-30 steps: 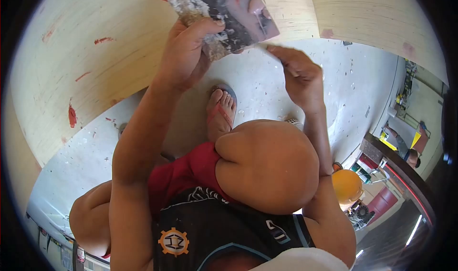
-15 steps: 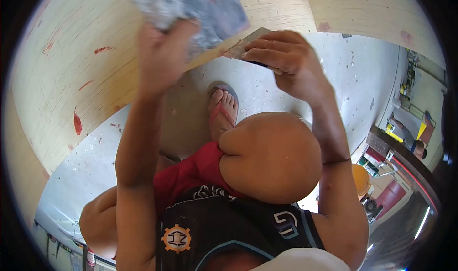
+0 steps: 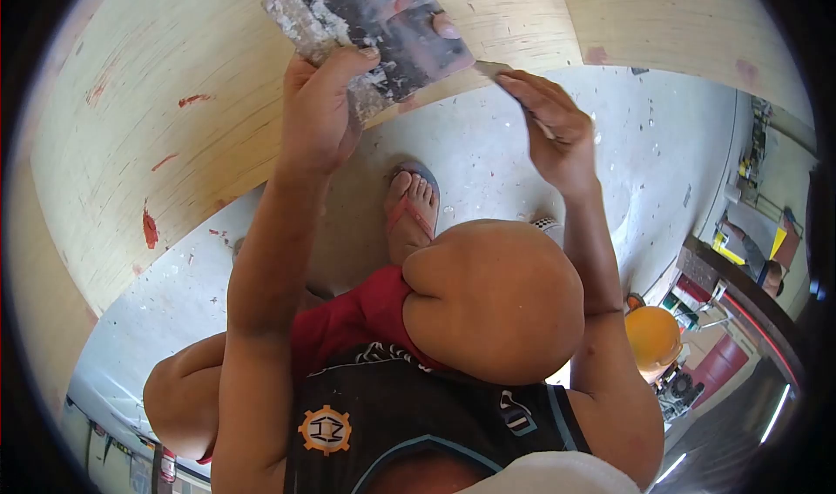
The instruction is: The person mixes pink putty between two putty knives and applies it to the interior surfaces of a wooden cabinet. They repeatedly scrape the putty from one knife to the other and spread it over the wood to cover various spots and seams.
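My left hand (image 3: 326, 102) grips the lower left part of a flat, dark board (image 3: 396, 37) smeared with white and reddish material, its thumb lying on the face. The board is tilted over the pale wooden surface (image 3: 200, 67). Close to the board's right corner, my right hand (image 3: 553, 115) has its fingers wrapped over a thin, flat scraper (image 3: 494, 69), of which only the tip shows. A fingertip also shows on the board's right part; whose it is cannot be told.
The pale wood bears red smears (image 3: 150, 224). Below it lies a speckled grey floor (image 3: 488, 154), with my sandalled foot (image 3: 414, 200). A yellow container (image 3: 653, 337) stands at the right. Farther right, another person (image 3: 771, 276) is partly visible.
The board has come lower and shows more clearly. My left hand has moved slightly right and down. My right hand has shifted right and turned, hiding more of the scraper.
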The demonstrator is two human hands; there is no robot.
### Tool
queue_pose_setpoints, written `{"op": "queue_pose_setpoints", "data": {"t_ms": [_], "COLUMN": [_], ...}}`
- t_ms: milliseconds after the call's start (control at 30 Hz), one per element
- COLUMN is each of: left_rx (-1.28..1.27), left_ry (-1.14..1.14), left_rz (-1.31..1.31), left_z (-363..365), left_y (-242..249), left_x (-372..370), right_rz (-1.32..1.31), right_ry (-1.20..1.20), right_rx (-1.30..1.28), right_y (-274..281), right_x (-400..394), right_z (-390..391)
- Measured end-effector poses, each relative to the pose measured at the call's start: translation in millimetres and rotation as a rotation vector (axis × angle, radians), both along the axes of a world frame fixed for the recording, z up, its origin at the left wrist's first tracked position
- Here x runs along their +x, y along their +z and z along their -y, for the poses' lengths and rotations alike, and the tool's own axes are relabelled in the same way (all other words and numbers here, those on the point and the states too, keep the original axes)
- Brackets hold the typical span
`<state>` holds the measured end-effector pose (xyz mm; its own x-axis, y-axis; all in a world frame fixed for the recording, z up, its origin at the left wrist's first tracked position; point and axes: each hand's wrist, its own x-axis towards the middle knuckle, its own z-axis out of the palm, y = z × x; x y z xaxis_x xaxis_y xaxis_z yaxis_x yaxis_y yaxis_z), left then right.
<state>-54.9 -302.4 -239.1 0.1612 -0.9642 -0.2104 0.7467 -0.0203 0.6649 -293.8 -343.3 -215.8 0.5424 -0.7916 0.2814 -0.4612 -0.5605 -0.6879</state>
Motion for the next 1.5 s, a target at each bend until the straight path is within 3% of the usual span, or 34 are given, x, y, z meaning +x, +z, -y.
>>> {"op": "queue_pose_setpoints", "data": {"t_ms": [200, 267, 333, 400, 433, 500, 567, 667, 833, 900, 967, 1033, 1100, 1167, 1300, 1500], "left_rx": [-0.072, -0.086, -0.101, 0.082, -0.006, -0.063, -0.033, -0.122, -0.065, -0.024, 0.041, 0.038, 0.023, 0.08, 0.104, 0.189], "left_ry": [0.041, 0.036, 0.029, 0.09, 0.112, 0.154, 0.176, 0.089, 0.093, 0.098, 0.118, 0.118, 0.111, 0.1, 0.092, 0.066], "left_rz": [0.361, 0.414, 0.459, 0.404, 0.285, 0.154, 0.144, 0.135, 0.088, 0.095, 0.1, 0.117, 0.126, 0.088, 0.151, 0.168], "left_z": [2, 1, -1, -2, 1, 10, 12, 6, 0, -1, -2, -4, -3, -3, -5, -8], "left_y": [-8, -8, -9, -9, -4, 4, 2, -2, -15, -17, -19, -19, -20, -22, -22, -25], "left_x": [-11, -16, -17, -4, 5, 31, 54, 67, 68, 69, 71, 71, 70, 69, 68, 70], "right_rz": [-0.156, -0.314, -0.306, -0.354, -0.378, -0.353, -0.343, -0.387, -0.456, -0.622, -0.705, -0.698, -0.853, -0.836, -0.784, -1.012], "right_ry": [0.025, 0.146, 0.175, 0.249, 0.235, -0.204, -0.572, -0.644, -0.645, -0.709, -0.67, -0.476, -0.455, -0.611, -0.69, -0.566], "right_rx": [-0.167, -0.336, -0.254, -0.079, -0.076, -0.069, 0.122, 0.129, 0.0, -0.008, -0.114, -0.307, 0.008, 0.33, 0.21, 0.073], "right_y": [43, 45, 39, 43, 39, 14, 0, -27, -64, -71, -90, -94, -65, -34, -40, -58], "right_x": [11, 19, 20, 4, -11, -51, -92, -131, -131, -127, -134, -132, -135, -122, -124, -112], "right_z": [9, 11, 7, 6, 8, 13, 28, 52, 68, 67, 66, 59, 68, 71, 86, 95]}}
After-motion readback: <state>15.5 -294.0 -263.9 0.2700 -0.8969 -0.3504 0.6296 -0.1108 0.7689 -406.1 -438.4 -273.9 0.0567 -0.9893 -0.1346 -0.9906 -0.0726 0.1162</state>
